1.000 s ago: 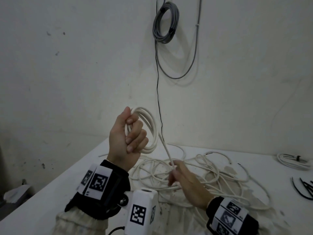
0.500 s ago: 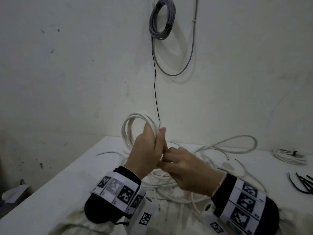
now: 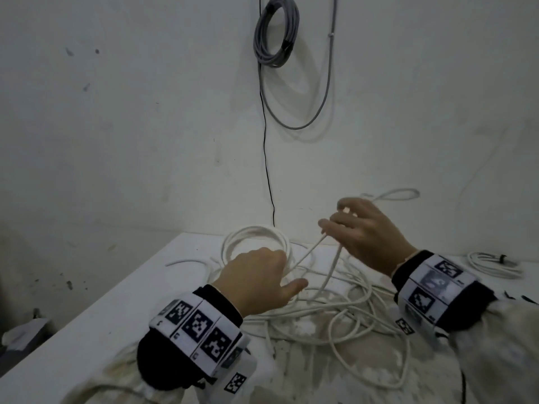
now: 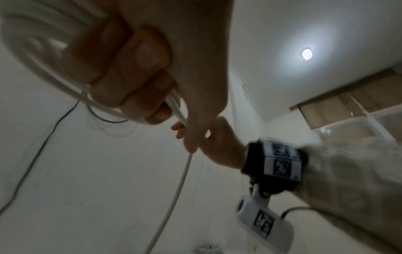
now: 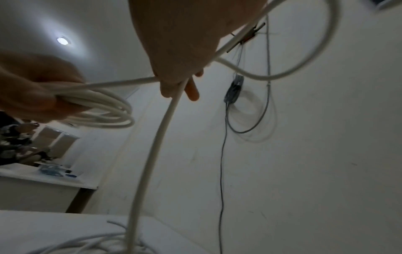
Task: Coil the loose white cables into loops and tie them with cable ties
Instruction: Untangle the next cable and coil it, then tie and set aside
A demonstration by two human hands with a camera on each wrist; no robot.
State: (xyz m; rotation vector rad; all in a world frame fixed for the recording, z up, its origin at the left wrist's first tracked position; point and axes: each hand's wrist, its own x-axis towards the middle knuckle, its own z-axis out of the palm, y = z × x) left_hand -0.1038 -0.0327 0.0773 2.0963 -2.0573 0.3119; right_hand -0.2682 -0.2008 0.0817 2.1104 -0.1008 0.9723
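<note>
My left hand grips a coil of white cable of several turns, held just above the table; the left wrist view shows its fingers curled round the coil's turns. My right hand is raised to the right and holds a strand of the same cable with loosely curled fingers. A loop sticks out beyond that hand. The strand runs from the coil through the right hand and down to the loose white tangle on the table.
The white table meets the wall at the back. A small coiled and tied white cable lies at the right, with black cable ties near the right edge. A grey cable coil and a thin black wire hang on the wall.
The hands, which met at the coil half a second ago, have parted. My right hand rose to the right with a strand; my left hand lowered the coil toward the table.
</note>
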